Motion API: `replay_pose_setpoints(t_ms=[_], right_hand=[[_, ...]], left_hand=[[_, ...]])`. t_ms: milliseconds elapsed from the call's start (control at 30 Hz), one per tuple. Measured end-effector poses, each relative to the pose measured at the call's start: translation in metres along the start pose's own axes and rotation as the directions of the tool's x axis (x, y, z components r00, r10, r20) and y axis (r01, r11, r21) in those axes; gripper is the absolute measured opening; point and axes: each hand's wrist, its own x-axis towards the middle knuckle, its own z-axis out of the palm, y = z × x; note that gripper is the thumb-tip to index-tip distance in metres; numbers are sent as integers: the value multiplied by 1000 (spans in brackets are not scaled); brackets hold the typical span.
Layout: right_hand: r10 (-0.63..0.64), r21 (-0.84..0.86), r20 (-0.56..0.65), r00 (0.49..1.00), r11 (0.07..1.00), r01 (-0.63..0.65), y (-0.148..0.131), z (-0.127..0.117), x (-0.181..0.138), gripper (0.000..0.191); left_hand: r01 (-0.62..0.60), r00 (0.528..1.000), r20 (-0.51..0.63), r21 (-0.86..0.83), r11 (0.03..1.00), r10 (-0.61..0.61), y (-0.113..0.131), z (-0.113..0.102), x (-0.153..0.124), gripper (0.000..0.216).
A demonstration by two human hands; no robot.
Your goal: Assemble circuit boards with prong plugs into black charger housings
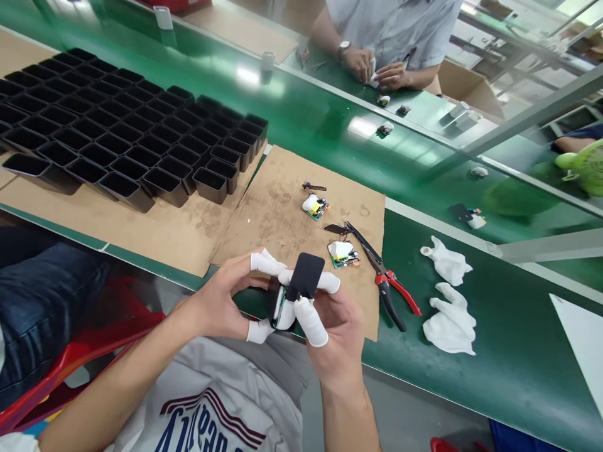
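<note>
My left hand, with white finger cots, grips a black plastic casing from its left side. A circuit board with a white part sits at the casing's open end. In my right hand, also in finger cots, a flat black end cap is pinched between thumb and fingers, tilted up beside the opening. Two more circuit boards lie on the cardboard beyond my hands: a farther one and a nearer one. Red-and-black handled pliers rest to their right.
Rows of open black casings stand at the left. Crumpled white gloves lie on the green bench to the right. Across the conveyor, a co-worker's hands hold a small white item. A red stool is at lower left.
</note>
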Motion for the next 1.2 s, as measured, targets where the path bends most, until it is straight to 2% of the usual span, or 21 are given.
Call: replay_pose_setpoints(t_ms=[167,267,400,467,533,700,900,1000,1200], right_hand=[[-59,-51,-20,998,997,58,-10,1,2,12],[-96,-110,21,995,989,97,-12,-6,0,19],[-175,-143,158,972,970,198,-8,-19,-7,65],[-162,-202,173,971,960,196,-6,-22,-11,77],[-158,-212,136,978,960,184,-7,-22,-13,76],[-193,-103,-7,981,976,191,-19,-23,-11,77],[-148,-100,-1,989,984,148,-24,-25,-8,77],[-134,-111,-17,991,985,131,-21,-22,-10,77],[-214,-189,3,977,959,210,-18,-22,-13,78]], left_hand=[[-26,1000,-2,29,999,26,5,1,4,74],[-50,998,-27,57,997,52,6,1,4,75],[-61,996,-58,32,998,63,4,1,2,74],[-68,996,-53,17,998,68,3,0,1,72],[-63,997,-45,9,998,64,2,-1,1,74],[-42,999,-13,-4,999,42,3,-5,0,79],[-93,996,1,77,993,93,4,-5,1,75],[-94,996,0,56,994,94,4,-4,1,70],[-132,991,6,70,989,132,0,-6,2,78]])
